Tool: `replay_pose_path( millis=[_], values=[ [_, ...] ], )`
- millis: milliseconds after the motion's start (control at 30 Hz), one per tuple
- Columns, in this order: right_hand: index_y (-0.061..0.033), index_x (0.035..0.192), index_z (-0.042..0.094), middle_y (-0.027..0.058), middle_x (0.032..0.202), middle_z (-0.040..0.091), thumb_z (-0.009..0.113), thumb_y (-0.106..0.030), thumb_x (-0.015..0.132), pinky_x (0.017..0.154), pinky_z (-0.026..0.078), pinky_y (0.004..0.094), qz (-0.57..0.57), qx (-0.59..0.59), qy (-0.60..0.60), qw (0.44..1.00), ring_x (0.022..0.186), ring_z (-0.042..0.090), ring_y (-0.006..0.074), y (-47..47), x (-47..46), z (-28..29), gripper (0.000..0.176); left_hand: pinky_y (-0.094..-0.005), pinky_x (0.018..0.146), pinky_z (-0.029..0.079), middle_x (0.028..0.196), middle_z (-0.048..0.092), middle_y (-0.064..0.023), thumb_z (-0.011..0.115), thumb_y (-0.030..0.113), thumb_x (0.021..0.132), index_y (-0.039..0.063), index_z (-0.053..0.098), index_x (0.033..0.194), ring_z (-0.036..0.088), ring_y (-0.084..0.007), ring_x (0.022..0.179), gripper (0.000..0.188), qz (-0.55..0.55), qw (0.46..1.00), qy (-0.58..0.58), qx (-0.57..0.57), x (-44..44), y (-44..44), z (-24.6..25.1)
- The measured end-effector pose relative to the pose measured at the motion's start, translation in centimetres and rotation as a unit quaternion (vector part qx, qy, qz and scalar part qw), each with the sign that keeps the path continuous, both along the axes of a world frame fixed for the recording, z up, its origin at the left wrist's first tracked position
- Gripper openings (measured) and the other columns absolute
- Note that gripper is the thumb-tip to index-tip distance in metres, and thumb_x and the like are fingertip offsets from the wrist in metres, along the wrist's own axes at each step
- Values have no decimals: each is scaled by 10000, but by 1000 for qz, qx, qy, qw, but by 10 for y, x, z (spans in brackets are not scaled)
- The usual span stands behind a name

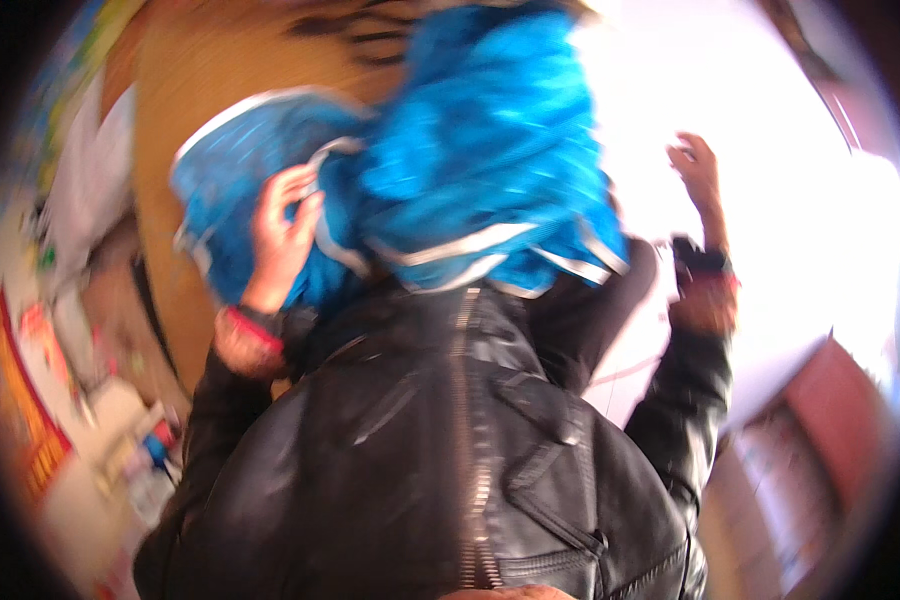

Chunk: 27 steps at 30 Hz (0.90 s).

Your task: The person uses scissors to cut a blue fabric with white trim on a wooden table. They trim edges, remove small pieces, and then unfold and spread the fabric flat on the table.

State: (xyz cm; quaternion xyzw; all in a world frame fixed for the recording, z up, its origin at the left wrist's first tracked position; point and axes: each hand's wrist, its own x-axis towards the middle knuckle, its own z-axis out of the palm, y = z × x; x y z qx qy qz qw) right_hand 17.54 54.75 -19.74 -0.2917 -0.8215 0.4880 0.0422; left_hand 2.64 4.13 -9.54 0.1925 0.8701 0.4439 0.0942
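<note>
A blue cloth (487, 150) with white trim lies bunched over my lap, blurred by motion. Its left part spreads over a brown surface and has a curved white edge. My left hand (285, 225) is over this left part, fingertips at a strip of white trim (330, 150); blur hides whether they grip it. To the right, apart from the cloth, my right hand (696, 172) is raised with loosely bent fingers. Nothing shows between them against the glare.
A brown board-like surface (217, 60) with dark markings lies beyond the cloth. White fabric (90, 180) hangs at the left, above assorted blurred items (150, 450). Strong glare washes out the right side. A reddish panel (832, 420) stands at lower right.
</note>
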Motion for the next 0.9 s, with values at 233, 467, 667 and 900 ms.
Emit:
replay_pose_path(
  millis=[233,467,667,900],
  values=[
    [-46,1179,525,106,1136,554,796,-328,609,915,376,367,403,-2,47,914,1084,508,241,-199,-31,152,691,-246,786,459,938,592,-33,569,10,835,20,558,1018,559,-116,860,184,241,957,154,41,-2,-143,1],
    [-65,1145,525,126,1045,539,765,-211,600,845,421,398,517,192,-7,834,994,517,314,-272,-55,155,613,-242,725,474,864,618,-39,667,123,795,39,586,953,581,-107,807,196,372,928,6,26,5,-244,-30],
    [-71,1109,534,142,987,556,695,-204,718,762,465,402,458,87,64,882,918,551,338,-317,-91,164,443,-369,771,461,968,591,-197,688,344,744,21,486,1119,572,-314,903,534,307,927,115,-181,-16,-205,-49],
    [-86,1072,535,154,973,582,605,-344,790,691,495,411,498,216,133,830,835,605,334,-450,-141,109,388,-244,677,429,824,596,-26,673,210,779,29,601,969,550,-121,752,272,360,925,-102,60,-37,-227,-49]
  ],
)
